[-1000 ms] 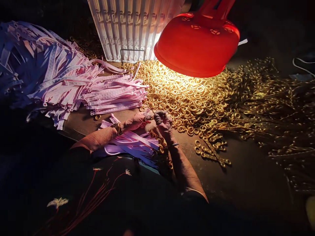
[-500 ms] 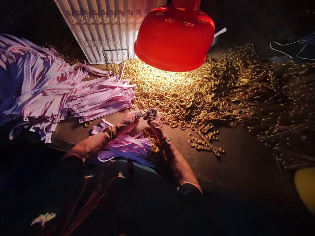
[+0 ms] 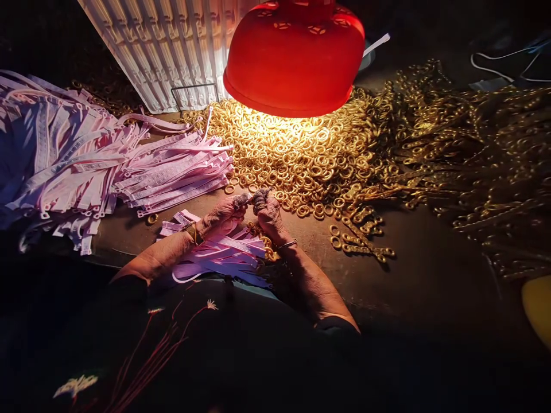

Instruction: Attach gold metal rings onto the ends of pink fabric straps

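Note:
My left hand is closed in a pinch, its wrapped fingertips on the pale end of a pink strap that seems to run down beneath the palm. Close against it, my right hand is closed too, with dark wrappings on its fingers; whatever it grips is too small to make out. Under my wrists lies a small pile of pink straps, with some gold rings beside it. Just beyond my fingertips spreads a big heap of gold rings.
A red lamp hangs low over the rings. To the left is a large pile of pink straps. Behind stands a white ribbed panel. Strings of joined gold rings cover the right side of the brown table.
The view has shifted slightly. Both hands stay pinched together at the same place, with the fingertips drawn a little closer and the right fingers turned somewhat.

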`<state>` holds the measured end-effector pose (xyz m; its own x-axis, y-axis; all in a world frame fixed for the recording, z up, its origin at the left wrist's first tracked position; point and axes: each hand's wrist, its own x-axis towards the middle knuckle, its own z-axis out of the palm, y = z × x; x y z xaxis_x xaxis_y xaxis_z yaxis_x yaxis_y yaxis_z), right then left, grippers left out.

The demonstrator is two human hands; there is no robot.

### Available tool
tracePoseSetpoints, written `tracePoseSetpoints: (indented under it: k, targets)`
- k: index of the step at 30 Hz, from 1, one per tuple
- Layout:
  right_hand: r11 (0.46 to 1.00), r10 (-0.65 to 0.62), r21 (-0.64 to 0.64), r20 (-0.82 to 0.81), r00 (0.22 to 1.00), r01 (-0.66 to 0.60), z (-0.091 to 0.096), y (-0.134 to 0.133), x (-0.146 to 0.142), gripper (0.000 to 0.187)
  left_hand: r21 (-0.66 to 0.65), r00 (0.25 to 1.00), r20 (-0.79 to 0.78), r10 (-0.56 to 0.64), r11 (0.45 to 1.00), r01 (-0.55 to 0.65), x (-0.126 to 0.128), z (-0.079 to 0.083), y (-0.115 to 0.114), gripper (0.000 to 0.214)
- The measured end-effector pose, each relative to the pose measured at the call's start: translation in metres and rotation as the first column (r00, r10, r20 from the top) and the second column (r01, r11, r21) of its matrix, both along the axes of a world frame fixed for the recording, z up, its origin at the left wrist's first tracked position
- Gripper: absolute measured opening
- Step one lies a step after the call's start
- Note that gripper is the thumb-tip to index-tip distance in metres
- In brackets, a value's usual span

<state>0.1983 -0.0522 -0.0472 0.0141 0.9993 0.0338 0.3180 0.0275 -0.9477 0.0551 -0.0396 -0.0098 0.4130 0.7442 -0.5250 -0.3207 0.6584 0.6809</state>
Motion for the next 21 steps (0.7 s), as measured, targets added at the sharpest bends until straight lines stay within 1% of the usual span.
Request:
tracePoseSetpoints:
  k: [4, 7, 9, 10, 12, 14, 16, 17, 19, 21]
  targets:
    - [1.0, -0.025, 0.0, 0.031, 0.999, 0.025, 0.019, -0.001, 0.004, 0.041, 0.153, 0.984, -0.173, 0.032, 0.988, -0.005, 0.004, 0.001, -0.007, 0.029]
    - [1.0, -0.021, 0.009, 0.069, 0.997, 0.02, 0.032, 0.005, 0.005, 0.047, 0.255, 0.948, -0.296, 0.113, 0.966, -0.035, 0.009, 0.006, -0.007, 0.023]
    - [0.999, -0.006, 0.036, 0.063, 0.998, 0.004, 0.039, 0.009, 0.005, 0.05, 0.302, 0.927, -0.35, 0.133, 0.953, -0.022, 0.01, 0.014, -0.003, 0.019]
    - [0.999, 0.008, 0.047, 0.057, 0.998, -0.011, 0.043, 0.009, 0.006, 0.051, 0.306, 0.921, -0.372, 0.118, 0.952, 0.002, 0.009, 0.02, -0.001, 0.017]
    - [0.995, 0.061, 0.077, 0.048, 0.997, -0.064, 0.051, 0.006, 0.009, 0.051, 0.278, 0.909, -0.414, 0.047, 0.957, 0.077, 0.004, 0.036, 0.004, 0.017]
    - [0.986, 0.134, 0.094, 0.066, 0.989, -0.14, 0.062, -0.006, 0.013, 0.046, 0.25, 0.898, -0.44, -0.032, 0.955, 0.157, -0.002, 0.055, 0.006, 0.025]
    - [0.976, 0.196, 0.075, 0.107, 0.975, -0.204, 0.075, -0.025, 0.016, 0.039, 0.229, 0.889, -0.449, -0.092, 0.95, 0.214, -0.009, 0.074, 0.004, 0.031]
    - [0.973, 0.214, 0.058, 0.136, 0.967, -0.223, 0.081, -0.037, 0.017, 0.038, 0.22, 0.887, -0.448, -0.114, 0.947, 0.233, -0.012, 0.081, 0.001, 0.03]
    - [0.972, 0.225, 0.025, 0.196, 0.955, -0.234, 0.09, -0.063, 0.017, 0.034, 0.198, 0.884, -0.441, -0.154, 0.944, 0.263, -0.018, 0.089, -0.01, 0.025]
    - [0.974, 0.217, 0.007, 0.248, 0.944, -0.226, 0.094, -0.089, 0.016, 0.031, 0.185, 0.88, -0.429, -0.204, 0.934, 0.307, -0.023, 0.09, -0.025, 0.02]
